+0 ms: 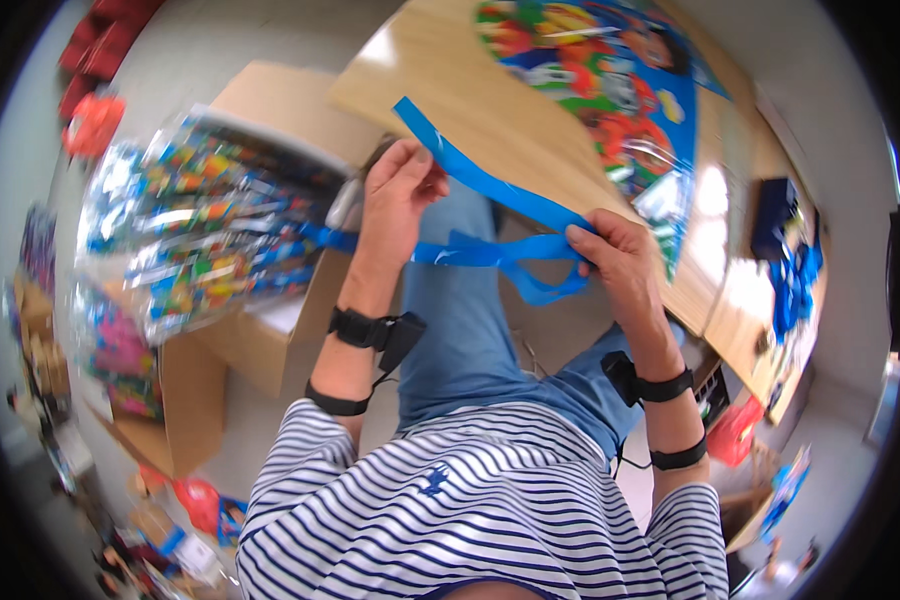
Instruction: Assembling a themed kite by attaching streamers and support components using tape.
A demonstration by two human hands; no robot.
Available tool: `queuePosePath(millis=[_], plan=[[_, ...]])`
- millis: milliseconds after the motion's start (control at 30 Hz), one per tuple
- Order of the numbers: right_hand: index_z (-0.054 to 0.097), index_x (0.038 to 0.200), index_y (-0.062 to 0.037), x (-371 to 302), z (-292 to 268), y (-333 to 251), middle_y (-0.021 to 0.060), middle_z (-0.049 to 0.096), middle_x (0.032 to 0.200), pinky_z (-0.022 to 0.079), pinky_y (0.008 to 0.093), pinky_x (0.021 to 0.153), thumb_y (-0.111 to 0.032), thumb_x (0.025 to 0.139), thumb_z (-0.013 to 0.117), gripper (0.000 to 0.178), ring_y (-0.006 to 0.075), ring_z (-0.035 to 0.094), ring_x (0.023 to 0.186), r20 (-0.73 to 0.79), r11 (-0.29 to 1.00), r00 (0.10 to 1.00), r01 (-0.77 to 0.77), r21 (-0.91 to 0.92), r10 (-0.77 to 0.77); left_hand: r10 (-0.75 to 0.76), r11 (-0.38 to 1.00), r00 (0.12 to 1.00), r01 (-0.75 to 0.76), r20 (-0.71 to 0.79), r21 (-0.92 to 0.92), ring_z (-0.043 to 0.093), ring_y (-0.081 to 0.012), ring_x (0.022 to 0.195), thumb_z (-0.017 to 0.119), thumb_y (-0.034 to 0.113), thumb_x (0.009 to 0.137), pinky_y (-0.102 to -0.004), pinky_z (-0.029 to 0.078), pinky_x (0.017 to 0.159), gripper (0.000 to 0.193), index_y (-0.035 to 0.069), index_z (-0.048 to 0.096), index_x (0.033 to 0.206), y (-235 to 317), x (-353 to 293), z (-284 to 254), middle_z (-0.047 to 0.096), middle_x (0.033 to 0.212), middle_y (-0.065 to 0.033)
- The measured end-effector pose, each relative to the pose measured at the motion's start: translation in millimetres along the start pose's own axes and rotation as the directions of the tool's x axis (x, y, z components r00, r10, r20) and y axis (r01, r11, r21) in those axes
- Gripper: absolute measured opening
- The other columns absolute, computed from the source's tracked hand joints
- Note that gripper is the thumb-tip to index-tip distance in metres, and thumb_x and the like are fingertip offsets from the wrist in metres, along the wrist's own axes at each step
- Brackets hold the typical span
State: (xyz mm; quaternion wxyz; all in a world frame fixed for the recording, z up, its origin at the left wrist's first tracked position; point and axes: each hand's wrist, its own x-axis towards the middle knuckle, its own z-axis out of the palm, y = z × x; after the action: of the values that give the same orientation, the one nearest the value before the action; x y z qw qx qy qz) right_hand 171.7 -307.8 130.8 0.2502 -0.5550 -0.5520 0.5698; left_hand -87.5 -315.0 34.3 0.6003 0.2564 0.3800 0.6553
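A glossy blue plastic ribbon [495,187] stretches slantwise between my two hands. Near its free upper end, my left hand [398,190] is closed, thumb and fingertips pinched at the ribbon's edge. My right hand [615,248] grips the ribbon between thumb and fingers, with a loose loop hanging below. A second length of the ribbon runs left from my right hand, behind my left wrist, to a bundle of clear, shiny plastic packs [220,215] with multicoloured prints. The bundle sits in an open cardboard box.
A wooden table [540,170] stands ahead, bearing a bright printed plastic sheet [635,90]. More blue ribbon [795,285] lies by a dark box [775,215] at the right. Another cardboard box [185,405] holds packs at the left. Red bags [95,125] lie around the floor.
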Motion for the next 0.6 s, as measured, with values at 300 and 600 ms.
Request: queuePosePath(millis=[300, 600], plan=[[0.069, 0.094, -0.0031, -33, -82, 35, -0.0025, 0.061, 0.073, 0.033, 0.0169, 0.049, -0.02, 0.096, 0.062, 0.019, 0.0017, 0.048, 0.055, -0.322, 0.939, 0.941, 0.202, 0.279, -0.107, -0.589, 0.807, 0.6, 0.464, 0.541, 0.364, 0.061, -0.0074, 0.069, 0.072, 0.001, 0.079, -0.0198, 0.045, 0.057, 0.05, 0.004, 0.054, 0.127, -37, -2, 168, 0.069, 0.09, -0.0042], [0.069, 0.093, -0.0024, -154, -235, 154, -0.0024, 0.052, 0.061, 0.021, 0.0173, 0.041, -0.016, 0.093, 0.063, 0.015, 0.0007, 0.04, 0.05, -0.838, 0.919, 0.495, 0.17, 0.355, 0.232, -0.26, 0.691, 0.921, -0.033, 0.291, 0.722, 0.056, -0.0059, 0.064, 0.068, 0.01, 0.085, -0.0205, 0.042, 0.056, 0.022, 0.004, 0.065, 0.106, -65, 187, 194, 0.064, 0.077, -0.0006]])
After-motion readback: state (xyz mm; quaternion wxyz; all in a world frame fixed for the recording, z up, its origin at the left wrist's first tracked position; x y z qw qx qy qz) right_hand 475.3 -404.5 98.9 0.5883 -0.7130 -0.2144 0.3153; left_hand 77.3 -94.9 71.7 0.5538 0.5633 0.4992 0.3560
